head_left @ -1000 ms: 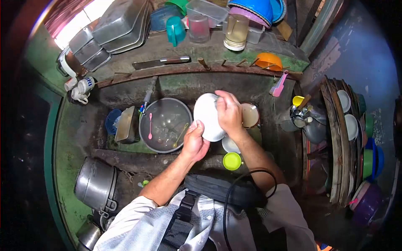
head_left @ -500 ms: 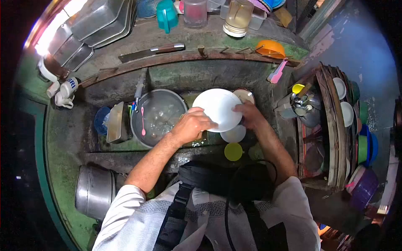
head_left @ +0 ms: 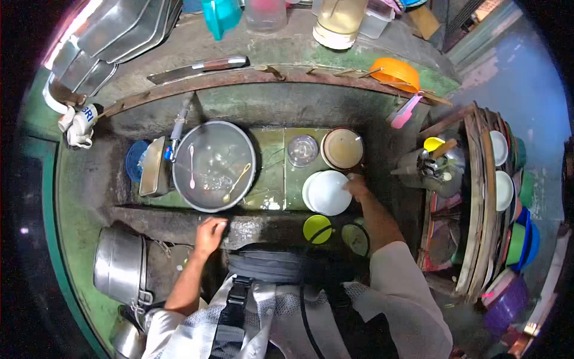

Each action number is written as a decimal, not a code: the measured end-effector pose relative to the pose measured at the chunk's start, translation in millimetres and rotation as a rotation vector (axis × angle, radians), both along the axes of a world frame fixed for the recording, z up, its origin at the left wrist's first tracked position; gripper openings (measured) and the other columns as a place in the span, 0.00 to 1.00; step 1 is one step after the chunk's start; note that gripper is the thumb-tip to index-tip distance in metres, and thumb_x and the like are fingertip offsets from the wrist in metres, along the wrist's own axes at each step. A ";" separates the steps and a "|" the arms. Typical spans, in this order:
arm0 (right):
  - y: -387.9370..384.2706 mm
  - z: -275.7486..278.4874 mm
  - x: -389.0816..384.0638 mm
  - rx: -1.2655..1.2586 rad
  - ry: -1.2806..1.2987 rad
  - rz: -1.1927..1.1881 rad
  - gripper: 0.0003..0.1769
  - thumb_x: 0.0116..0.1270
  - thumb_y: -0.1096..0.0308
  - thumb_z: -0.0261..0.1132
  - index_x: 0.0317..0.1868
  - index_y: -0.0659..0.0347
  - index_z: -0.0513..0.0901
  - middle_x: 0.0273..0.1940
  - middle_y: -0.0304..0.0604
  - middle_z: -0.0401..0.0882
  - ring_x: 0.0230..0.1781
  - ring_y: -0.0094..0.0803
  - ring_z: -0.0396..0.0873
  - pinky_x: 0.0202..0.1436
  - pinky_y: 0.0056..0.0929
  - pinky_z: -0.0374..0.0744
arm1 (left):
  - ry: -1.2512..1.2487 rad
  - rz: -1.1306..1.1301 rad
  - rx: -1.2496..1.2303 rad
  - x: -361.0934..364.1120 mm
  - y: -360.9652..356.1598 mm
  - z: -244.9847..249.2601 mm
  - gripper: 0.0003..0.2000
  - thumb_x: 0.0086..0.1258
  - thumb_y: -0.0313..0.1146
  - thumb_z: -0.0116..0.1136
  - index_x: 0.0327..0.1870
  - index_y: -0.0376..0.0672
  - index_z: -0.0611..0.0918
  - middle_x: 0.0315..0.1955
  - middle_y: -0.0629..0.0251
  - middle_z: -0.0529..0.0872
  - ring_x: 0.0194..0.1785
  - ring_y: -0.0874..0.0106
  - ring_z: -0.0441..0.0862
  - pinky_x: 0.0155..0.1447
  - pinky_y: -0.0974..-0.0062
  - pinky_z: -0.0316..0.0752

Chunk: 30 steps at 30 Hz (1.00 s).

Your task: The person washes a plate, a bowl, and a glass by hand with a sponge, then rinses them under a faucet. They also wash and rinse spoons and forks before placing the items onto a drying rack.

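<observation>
My right hand (head_left: 357,187) grips the right rim of a white plate (head_left: 329,194), which rests on another white dish on the sink floor. My left hand (head_left: 209,238) hangs over the sink's front ledge, fingers curled together and nothing visible in them. Beyond it stands a grey basin (head_left: 252,164) of water, with a pink spoon (head_left: 192,167) and a yellow spoon (head_left: 237,182) inside. Behind the plate are a clear round container (head_left: 302,150) and a stack of round dishes (head_left: 344,149). A yellow-green cup (head_left: 317,230) is in front of the plate.
A metal container (head_left: 154,167) and a blue bowl (head_left: 137,160) stand left of the basin, below a tap (head_left: 178,128). A large knife (head_left: 200,68) lies on the back ledge. To the right is a wooden rack (head_left: 475,209) with dishes. Metal pots (head_left: 119,263) stand at lower left.
The white plate, held up by both hands before, has come down onto the dish in the sink. My left hand has let go and moved left and toward me; my right stays at its rim.
</observation>
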State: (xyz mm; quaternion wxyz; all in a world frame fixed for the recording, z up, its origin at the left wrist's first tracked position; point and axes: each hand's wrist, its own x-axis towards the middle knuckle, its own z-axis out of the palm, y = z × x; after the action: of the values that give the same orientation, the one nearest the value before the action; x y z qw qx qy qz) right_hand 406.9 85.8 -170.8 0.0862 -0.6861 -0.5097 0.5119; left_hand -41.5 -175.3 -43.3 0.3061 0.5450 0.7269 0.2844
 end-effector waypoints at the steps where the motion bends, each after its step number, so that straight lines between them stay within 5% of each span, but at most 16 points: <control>1: 3.0 -2.0 -3.0 -0.013 -0.004 0.057 0.24 0.45 0.77 0.68 0.47 0.70 0.79 0.39 0.52 0.82 0.40 0.40 0.81 0.43 0.36 0.77 | 0.044 0.061 -0.015 -1.5 -14.2 0.2 0.07 0.65 0.33 0.59 0.38 0.40 0.85 0.34 0.58 0.86 0.40 0.63 0.83 0.46 0.71 0.76; 6: 18.7 -14.7 -9.6 -0.057 -0.149 0.251 0.25 0.45 0.70 0.73 0.45 0.71 0.79 0.37 0.51 0.83 0.32 0.41 0.83 0.37 0.44 0.78 | 0.018 0.292 -0.080 11.8 -83.7 -18.5 0.10 0.69 0.34 0.55 0.40 0.36 0.83 0.37 0.59 0.86 0.41 0.72 0.81 0.49 0.75 0.74; 7: 23.5 -28.4 -1.6 0.025 -0.057 0.355 0.24 0.50 0.58 0.74 0.42 0.67 0.80 0.32 0.46 0.81 0.23 0.39 0.80 0.34 0.47 0.78 | -0.038 0.352 -0.114 19.0 -95.1 -21.5 0.10 0.69 0.33 0.56 0.40 0.36 0.83 0.36 0.60 0.86 0.41 0.73 0.80 0.48 0.75 0.74; 8: 29.6 -41.4 5.0 0.018 -0.050 0.363 0.24 0.50 0.58 0.74 0.42 0.67 0.80 0.32 0.46 0.81 0.23 0.39 0.80 0.34 0.47 0.78 | -0.094 0.414 -0.144 26.1 -106.8 -23.6 0.10 0.69 0.33 0.56 0.40 0.35 0.83 0.36 0.62 0.86 0.41 0.75 0.80 0.48 0.76 0.74; 10: 45.8 -4.6 3.7 -0.372 0.007 0.089 0.27 0.54 0.45 0.70 0.39 0.62 0.80 0.25 0.39 0.77 0.24 0.34 0.77 0.34 0.47 0.76 | -0.126 0.514 -0.264 34.4 -134.5 -34.1 0.08 0.69 0.31 0.57 0.40 0.35 0.82 0.33 0.65 0.85 0.39 0.77 0.78 0.47 0.77 0.74; 11: 46.5 7.2 5.5 -0.282 0.075 -0.007 0.27 0.57 0.38 0.65 0.38 0.57 0.79 0.25 0.36 0.74 0.29 0.31 0.74 0.37 0.49 0.73 | -0.239 0.558 -0.205 36.6 -154.9 -49.8 0.08 0.69 0.31 0.57 0.40 0.35 0.82 0.33 0.65 0.85 0.39 0.77 0.78 0.47 0.77 0.74; 12: 59.0 -47.3 25.0 -0.345 0.171 -0.180 0.24 0.58 0.41 0.64 0.41 0.53 0.78 0.31 0.37 0.76 0.37 0.33 0.74 0.40 0.55 0.70 | -0.350 0.598 -0.146 35.4 -170.5 -63.7 0.08 0.69 0.31 0.57 0.40 0.35 0.82 0.33 0.65 0.85 0.39 0.78 0.78 0.47 0.78 0.73; 13: 63.7 -59.6 25.2 -0.306 0.159 -0.369 0.22 0.60 0.43 0.64 0.42 0.52 0.77 0.33 0.37 0.75 0.36 0.36 0.74 0.41 0.57 0.70 | -0.153 0.500 -0.160 48.1 -165.5 -44.1 0.09 0.69 0.32 0.57 0.39 0.34 0.82 0.32 0.65 0.85 0.37 0.79 0.78 0.45 0.78 0.74; 14: 67.2 -69.3 23.3 -0.269 0.146 -0.557 0.20 0.61 0.45 0.63 0.43 0.50 0.76 0.34 0.37 0.75 0.35 0.39 0.73 0.42 0.59 0.70 | -0.368 0.646 -0.148 43.7 -184.3 -63.6 0.08 0.69 0.31 0.57 0.38 0.33 0.82 0.31 0.65 0.85 0.36 0.79 0.78 0.43 0.78 0.74; 16: 73.9 -104.5 25.2 -0.330 0.208 -0.594 0.18 0.62 0.48 0.62 0.46 0.49 0.75 0.34 0.37 0.74 0.35 0.40 0.73 0.43 0.61 0.69 | -0.071 0.474 -0.318 61.9 -165.6 -18.8 0.08 0.68 0.30 0.57 0.38 0.33 0.82 0.30 0.66 0.85 0.35 0.79 0.78 0.42 0.78 0.74; 17: 75.1 -121.2 24.8 -0.391 0.253 -0.632 0.17 0.63 0.50 0.62 0.48 0.47 0.74 0.35 0.37 0.73 0.35 0.42 0.73 0.44 0.62 0.69 | -0.423 0.691 -0.260 47.0 -194.6 -45.5 0.08 0.69 0.30 0.56 0.39 0.33 0.82 0.30 0.66 0.85 0.35 0.79 0.78 0.42 0.79 0.74; 18: 78.1 -109.5 12.3 -0.389 0.251 -0.833 0.18 0.63 0.53 0.62 0.51 0.46 0.72 0.37 0.37 0.72 0.37 0.43 0.72 0.47 0.66 0.67 | -0.248 0.614 -0.250 45.2 -209.9 -55.8 0.09 0.69 0.32 0.56 0.39 0.33 0.82 0.31 0.66 0.85 0.35 0.79 0.79 0.42 0.79 0.73; 20: 82.9 -150.0 19.0 -0.479 0.358 -0.846 0.20 0.61 0.52 0.63 0.52 0.44 0.72 0.38 0.38 0.74 0.39 0.42 0.72 0.48 0.68 0.65 | -0.373 0.781 -0.291 41.3 -217.4 -61.1 0.09 0.69 0.32 0.56 0.39 0.33 0.82 0.31 0.66 0.85 0.35 0.79 0.78 0.43 0.79 0.73; 24: 84.6 -116.0 20.2 -0.481 0.313 -0.937 0.17 0.59 0.51 0.64 0.47 0.44 0.75 0.39 0.38 0.76 0.38 0.42 0.73 0.49 0.68 0.64 | -0.348 0.786 -0.289 50.4 -212.5 -54.0 0.09 0.70 0.32 0.56 0.39 0.33 0.82 0.31 0.65 0.85 0.36 0.78 0.78 0.44 0.79 0.73; 26: 88.7 -96.2 36.9 -0.705 0.537 -0.729 0.16 0.58 0.49 0.65 0.43 0.45 0.77 0.36 0.40 0.78 0.35 0.42 0.75 0.46 0.65 0.66 | -0.100 0.644 -0.307 71.1 -185.8 -27.3 0.09 0.69 0.32 0.56 0.39 0.34 0.82 0.31 0.66 0.85 0.36 0.78 0.78 0.44 0.79 0.73; 30: 114.7 -81.5 36.3 -0.782 0.851 -0.527 0.20 0.60 0.48 0.61 0.42 0.54 0.78 0.31 0.45 0.81 0.31 0.45 0.79 0.33 0.54 0.75 | -0.139 0.624 -0.273 73.7 -192.0 -33.6 0.08 0.69 0.31 0.57 0.38 0.35 0.82 0.29 0.68 0.83 0.33 0.79 0.77 0.41 0.80 0.73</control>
State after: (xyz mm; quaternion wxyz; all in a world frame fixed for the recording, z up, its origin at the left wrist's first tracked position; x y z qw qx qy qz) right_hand 443.1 200.5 -252.3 0.1472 -0.5057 -0.0203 0.8498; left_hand 32.2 -367.3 -76.9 0.3235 0.2299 0.8672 0.3008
